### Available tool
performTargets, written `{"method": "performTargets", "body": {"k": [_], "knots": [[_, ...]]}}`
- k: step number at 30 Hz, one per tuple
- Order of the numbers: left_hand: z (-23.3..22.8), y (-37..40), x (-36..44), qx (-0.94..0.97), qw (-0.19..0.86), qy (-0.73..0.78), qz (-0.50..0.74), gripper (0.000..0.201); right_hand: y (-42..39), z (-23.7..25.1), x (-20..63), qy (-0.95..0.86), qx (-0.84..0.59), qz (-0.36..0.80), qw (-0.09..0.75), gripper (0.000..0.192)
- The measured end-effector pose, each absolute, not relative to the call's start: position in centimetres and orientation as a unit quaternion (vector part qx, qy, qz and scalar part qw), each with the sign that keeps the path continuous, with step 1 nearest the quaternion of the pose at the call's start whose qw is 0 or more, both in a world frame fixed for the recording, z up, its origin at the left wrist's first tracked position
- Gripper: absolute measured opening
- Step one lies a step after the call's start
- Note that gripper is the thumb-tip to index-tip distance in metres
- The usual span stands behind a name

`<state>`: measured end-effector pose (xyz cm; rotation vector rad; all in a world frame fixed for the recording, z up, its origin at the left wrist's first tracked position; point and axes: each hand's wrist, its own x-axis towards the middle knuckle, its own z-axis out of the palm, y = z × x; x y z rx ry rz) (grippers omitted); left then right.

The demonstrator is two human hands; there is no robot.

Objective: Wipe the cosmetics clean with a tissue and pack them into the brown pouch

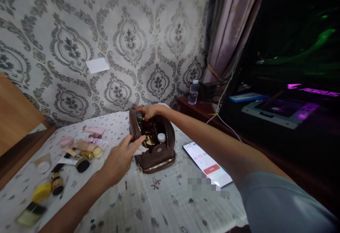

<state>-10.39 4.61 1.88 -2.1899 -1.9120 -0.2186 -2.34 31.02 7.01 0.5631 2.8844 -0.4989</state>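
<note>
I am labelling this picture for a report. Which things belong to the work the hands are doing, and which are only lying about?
In use:
- brown toiletry bag, open, bottles inside
- right hand, on the bag's far rim
- left hand, fingers at the near rim
- white tissue by the left fingers

Lying about:
- cosmetics scattered left of the bag
- phone showing a timer
- water bottle on the side table

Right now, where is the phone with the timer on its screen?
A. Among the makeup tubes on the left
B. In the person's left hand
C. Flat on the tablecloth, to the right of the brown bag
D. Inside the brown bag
C: the phone lies flat, screen up, on the tablecloth, just right of the open brown toiletry bag, and neither hand holds it.
</note>
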Motion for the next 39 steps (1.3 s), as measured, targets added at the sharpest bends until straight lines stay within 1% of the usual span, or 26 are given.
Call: {"method": "performTargets", "body": {"k": [4, 6, 12, 20, 25, 29, 39], "knots": [[1.7, 4.7, -10.4, -0.749, 0.115, -0.648, -0.079, 0.08, 31.6, 7.2, -4.3, 0.962, 0.234, -0.135, 0.043, 0.038], [1.6, 4.7, -10.4, -0.749, 0.12, -0.647, -0.082, 0.082, 31.8, 7.0, -5.5, 0.96, 0.246, -0.127, 0.032, 0.035], [1.6, 4.8, -10.6, -0.756, 0.133, -0.633, -0.099, 0.086, 32.9, 6.6, -7.4, 0.967, 0.227, -0.119, 0.013, 0.048], [1.6, 5.0, -10.5, -0.753, 0.113, -0.641, -0.097, 0.085, 33.3, 6.6, -7.8, 0.975, 0.204, -0.083, 0.005, 0.047], [1.5, 5.0, -10.7, -0.758, 0.123, -0.633, -0.094, 0.084, 33.1, 7.5, -7.0, 0.975, 0.21, -0.063, 0.031, 0.045], [1.6, 5.1, -10.8, -0.762, 0.126, -0.629, -0.091, 0.085, 32.8, 8.3, -5.9, 0.972, 0.221, -0.05, 0.064, 0.038], [1.5, 5.2, -10.9, -0.762, 0.117, -0.631, -0.084, 0.087, 31.8, 9.7, -5.8, 0.97, 0.223, 0.008, 0.101, 0.057]]}}
